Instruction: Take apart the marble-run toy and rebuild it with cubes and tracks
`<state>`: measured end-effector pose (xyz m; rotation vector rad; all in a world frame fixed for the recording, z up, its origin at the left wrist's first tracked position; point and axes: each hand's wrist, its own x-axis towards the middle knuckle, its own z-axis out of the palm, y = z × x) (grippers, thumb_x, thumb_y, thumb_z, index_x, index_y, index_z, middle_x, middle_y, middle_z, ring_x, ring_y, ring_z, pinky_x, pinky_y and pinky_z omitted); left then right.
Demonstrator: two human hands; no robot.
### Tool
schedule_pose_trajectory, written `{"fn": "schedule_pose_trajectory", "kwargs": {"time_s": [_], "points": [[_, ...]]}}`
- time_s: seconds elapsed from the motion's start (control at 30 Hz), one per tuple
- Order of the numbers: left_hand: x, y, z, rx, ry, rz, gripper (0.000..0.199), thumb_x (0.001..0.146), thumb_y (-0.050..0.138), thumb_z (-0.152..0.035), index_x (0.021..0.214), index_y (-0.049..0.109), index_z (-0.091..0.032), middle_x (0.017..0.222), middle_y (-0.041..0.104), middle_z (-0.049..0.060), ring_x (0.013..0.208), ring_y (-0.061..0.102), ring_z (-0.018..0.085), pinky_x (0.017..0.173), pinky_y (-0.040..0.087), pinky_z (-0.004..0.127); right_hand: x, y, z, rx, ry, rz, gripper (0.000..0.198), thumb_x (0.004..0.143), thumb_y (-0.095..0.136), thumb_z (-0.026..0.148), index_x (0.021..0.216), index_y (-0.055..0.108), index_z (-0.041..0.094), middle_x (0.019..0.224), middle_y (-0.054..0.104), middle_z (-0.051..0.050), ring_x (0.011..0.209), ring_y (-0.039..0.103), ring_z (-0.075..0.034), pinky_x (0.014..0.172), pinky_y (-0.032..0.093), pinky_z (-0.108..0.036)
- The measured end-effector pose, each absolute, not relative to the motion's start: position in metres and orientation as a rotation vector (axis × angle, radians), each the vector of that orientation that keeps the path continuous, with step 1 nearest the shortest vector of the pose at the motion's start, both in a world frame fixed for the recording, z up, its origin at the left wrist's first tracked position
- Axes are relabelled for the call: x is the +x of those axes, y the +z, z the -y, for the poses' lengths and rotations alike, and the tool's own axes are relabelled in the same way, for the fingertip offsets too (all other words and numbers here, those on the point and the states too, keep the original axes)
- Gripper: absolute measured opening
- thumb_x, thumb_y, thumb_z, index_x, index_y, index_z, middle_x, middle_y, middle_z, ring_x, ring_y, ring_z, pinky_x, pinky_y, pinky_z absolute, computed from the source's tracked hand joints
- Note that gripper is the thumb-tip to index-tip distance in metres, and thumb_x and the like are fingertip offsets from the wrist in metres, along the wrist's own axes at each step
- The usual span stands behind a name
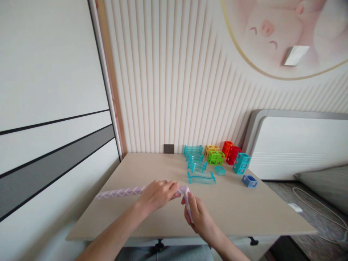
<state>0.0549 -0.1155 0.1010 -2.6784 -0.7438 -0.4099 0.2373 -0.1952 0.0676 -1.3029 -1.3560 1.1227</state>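
A long purple and white twisty snake puzzle (121, 192) stretches across the front half of the table, its side marked with zigzag wedges. My left hand (159, 195) is closed over the straight length near its right end, palm down. Beyond those fingers the puzzle makes a sharp corner. From there a short end section points down toward me, and my right hand (198, 214) grips it between thumb and fingers. Past my left hand, the long straight part reaches out to the left, close to the table's left edge. My fingers cover some of its segments.
On the table (152, 168), teal rail-like pieces (201, 177) stand in a row at the back. Right of them are open-frame blocks: green (216, 157), yellow (212, 149), red (233, 155), teal (241, 163) and blue (249, 181). A wall socket (169, 148) sits behind.
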Motion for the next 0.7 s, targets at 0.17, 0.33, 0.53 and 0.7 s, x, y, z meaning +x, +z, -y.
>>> {"fn": "schedule_pose_trajectory", "kwargs": {"time_s": [0.17, 0.33, 0.53, 0.7], "points": [[0.046, 0.088, 0.110, -2.475, -0.487, 0.452, 0.031, 0.104, 0.041, -0.042, 0.119, 0.053, -0.017, 0.082, 0.068, 0.003, 0.069, 0.068, 0.019, 0.054, 0.045, 0.029, 0.266, 0.084, 0.201, -1.054, 1.998, 1.002, 0.049, 0.096, 0.038, 0.064, 0.087, 0.055, 0.019, 0.040, 0.035, 0.013, 0.026, 0.011, -0.003, 0.031, 0.009, -0.017], [0.040, 0.085, 0.111, -2.442, -0.467, 0.268, 0.031, 0.104, 0.043, -0.039, 0.125, 0.052, -0.018, 0.082, 0.067, 0.002, 0.069, 0.064, 0.018, 0.055, 0.042, 0.031, 0.283, 0.064, 0.201, -0.987, 2.109, 1.056, 0.053, 0.096, 0.043, 0.063, 0.095, 0.064, 0.014, 0.039, 0.046, 0.008, 0.024, 0.029, -0.006, 0.028, 0.022, -0.016], [0.042, 0.082, 0.113, -2.443, -0.468, 0.406, 0.032, 0.104, 0.044, -0.040, 0.121, 0.054, -0.016, 0.079, 0.065, 0.002, 0.067, 0.063, 0.018, 0.054, 0.043, 0.031, 0.284, 0.072, 0.215, -0.999, 1.616, 1.128, 0.059, 0.084, 0.071, 0.057, 0.125, 0.056, 0.018, 0.091, 0.072, -0.004, 0.050, 0.063, -0.008, 0.048, 0.044, -0.018], [0.049, 0.080, 0.118, -2.472, -0.458, 0.313, 0.032, 0.104, 0.043, -0.041, 0.121, 0.055, -0.017, 0.079, 0.064, 0.002, 0.068, 0.063, 0.018, 0.054, 0.044, 0.030, 0.286, 0.067, 0.221, -1.191, 1.539, 0.939, 0.053, 0.083, 0.063, 0.064, 0.099, 0.061, 0.013, 0.048, 0.058, 0.005, 0.031, 0.043, -0.007, 0.035, 0.026, -0.018]]}}
